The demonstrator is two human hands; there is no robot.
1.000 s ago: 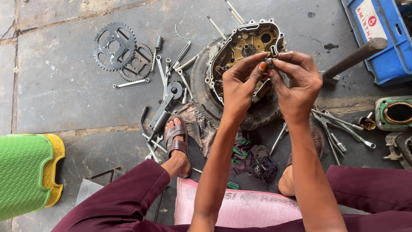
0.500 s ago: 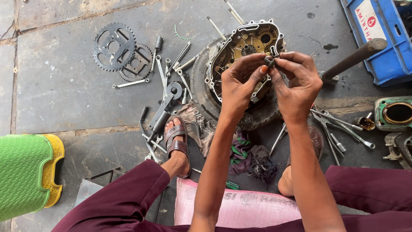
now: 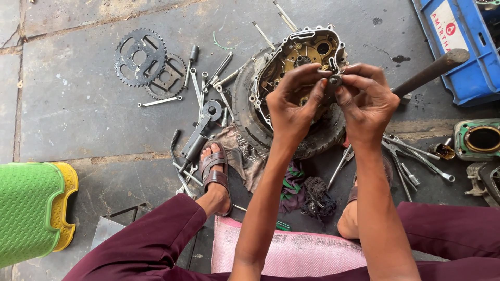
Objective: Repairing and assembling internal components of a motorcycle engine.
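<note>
My left hand (image 3: pixel 292 101) and my right hand (image 3: pixel 367 99) meet over an open engine case (image 3: pixel 307 49) that rests on a small black tyre (image 3: pixel 245 114). Both pinch one small dark metal part (image 3: pixel 334 79) between their fingertips, held just above the case. The case shows a brass-coloured inner disc and gears. My fingers hide most of the small part.
Two toothed sprockets (image 3: pixel 140 57) lie at the back left, with spanners and rods (image 3: pixel 205 86) scattered beside the tyre. More spanners (image 3: pixel 411 156) lie at the right, near a cylinder block (image 3: pixel 482 138). A blue crate (image 3: pixel 458 41), a hammer handle (image 3: pixel 429 70) and a green-yellow stool (image 3: pixel 31 208) surround me.
Both hands stay above the case with the small part; the fingers have shifted slightly around it.
</note>
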